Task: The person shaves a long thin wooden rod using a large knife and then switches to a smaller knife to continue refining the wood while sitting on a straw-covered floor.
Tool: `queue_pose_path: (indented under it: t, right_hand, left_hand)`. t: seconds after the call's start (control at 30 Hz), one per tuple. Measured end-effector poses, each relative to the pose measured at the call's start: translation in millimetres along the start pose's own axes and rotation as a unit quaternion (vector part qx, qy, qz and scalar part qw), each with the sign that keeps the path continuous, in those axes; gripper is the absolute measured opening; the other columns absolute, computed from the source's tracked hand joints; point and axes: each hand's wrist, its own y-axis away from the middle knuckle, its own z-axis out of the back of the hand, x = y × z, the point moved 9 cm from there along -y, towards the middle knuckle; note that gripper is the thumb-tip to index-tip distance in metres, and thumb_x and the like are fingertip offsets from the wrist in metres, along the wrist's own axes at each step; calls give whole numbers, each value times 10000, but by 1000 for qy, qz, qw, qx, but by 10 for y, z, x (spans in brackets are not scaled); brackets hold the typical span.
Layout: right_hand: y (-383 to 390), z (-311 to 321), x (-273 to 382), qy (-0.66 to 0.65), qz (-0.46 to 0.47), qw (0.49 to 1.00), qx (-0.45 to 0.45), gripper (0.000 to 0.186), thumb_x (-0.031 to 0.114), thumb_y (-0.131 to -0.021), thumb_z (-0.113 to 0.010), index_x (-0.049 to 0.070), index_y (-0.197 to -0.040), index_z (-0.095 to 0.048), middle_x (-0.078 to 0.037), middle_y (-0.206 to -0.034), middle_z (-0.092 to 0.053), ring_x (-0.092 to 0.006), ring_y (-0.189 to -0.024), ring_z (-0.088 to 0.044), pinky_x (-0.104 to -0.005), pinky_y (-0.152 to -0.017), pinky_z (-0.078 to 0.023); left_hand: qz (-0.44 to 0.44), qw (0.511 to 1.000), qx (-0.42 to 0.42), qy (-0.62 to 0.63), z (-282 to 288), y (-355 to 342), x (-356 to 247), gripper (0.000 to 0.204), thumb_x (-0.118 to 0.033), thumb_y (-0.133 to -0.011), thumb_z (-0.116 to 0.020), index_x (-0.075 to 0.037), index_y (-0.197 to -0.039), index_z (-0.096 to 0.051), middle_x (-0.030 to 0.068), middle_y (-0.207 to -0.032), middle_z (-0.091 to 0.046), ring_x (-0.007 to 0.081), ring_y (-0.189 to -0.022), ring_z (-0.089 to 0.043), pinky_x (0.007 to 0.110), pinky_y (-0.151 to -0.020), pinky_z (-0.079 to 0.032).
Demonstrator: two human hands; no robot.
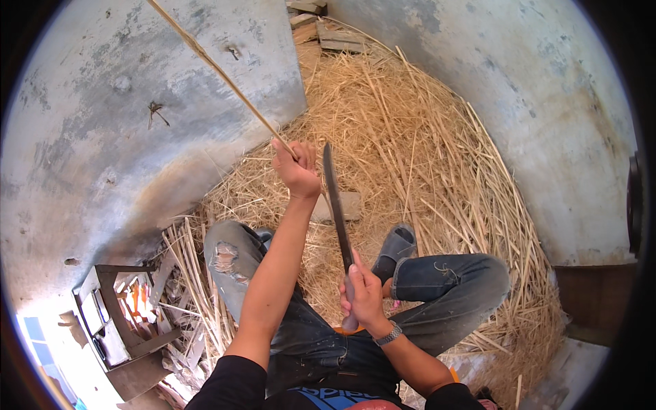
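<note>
My left hand (296,169) is closed around a long, thin bamboo strip (219,72), raised at a slant from the middle toward the upper left. Its lower part runs behind the machete's blade (333,195), which stands upright just to the right of that hand, its tip near my fingers. I cannot tell whether blade and strip touch. My right hand (363,294) grips the machete's handle low in the middle, over my lap. A pale flat block (352,203) lies on the straw behind the blade, between my bent legs in torn jeans.
Straw and split strips (451,157) cover the floor around my slippered feet (400,239). Weathered walls (96,137) curve at left and right. Wood pieces (342,41) lie at the back. A wooden frame (140,345) stands at the lower left, a brown wooden panel (589,301) at the right.
</note>
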Motion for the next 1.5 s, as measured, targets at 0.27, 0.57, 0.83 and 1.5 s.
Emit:
queue_pose_path:
  t: [0.27,0.57,0.83,1.5]
  right_hand:
    - [48,-55,948,32,149,986,-62,528,262,-1123,-411,69,-1608,-328,-15,-739,-523,-57,-479,-453,-226,-415,-408]
    - [-50,131,501,20,-20,999,-46,568,306,-1110,-460,154,-1632,-295,-13,-755,-534,-62,-469,-456,-237,-403,-418]
    - [115,28,-86,119,-119,984,49,570,306,-1107,-479,213,-1636,-288,-30,-784,-534,-83,-481,-480,-253,-412,-423]
    - [-192,-192,-96,7,-37,999,23,499,462,-1116,-345,19,-1232,-542,-41,-649,-479,-105,-443,-446,-275,-389,-403]
  left_hand:
    - [-27,999,-14,23,83,-68,-27,638,-489,-1119,-346,-125,-597,-293,-18,-517,-249,102,-440,-200,291,-447,-172]
    - [-29,999,-20,22,253,-111,-47,630,-471,-1119,-371,-117,-603,-291,-24,-544,-230,96,-472,-174,286,-472,-174]
    - [-29,999,42,4,-26,-56,-19,634,-490,-1104,-393,-102,-613,-291,-21,-537,-236,93,-469,-191,287,-462,-174]
    - [28,990,132,-36,-130,-78,-92,628,-484,-1089,-362,-86,-602,-365,17,-529,-348,136,-470,-354,301,-468,-289]
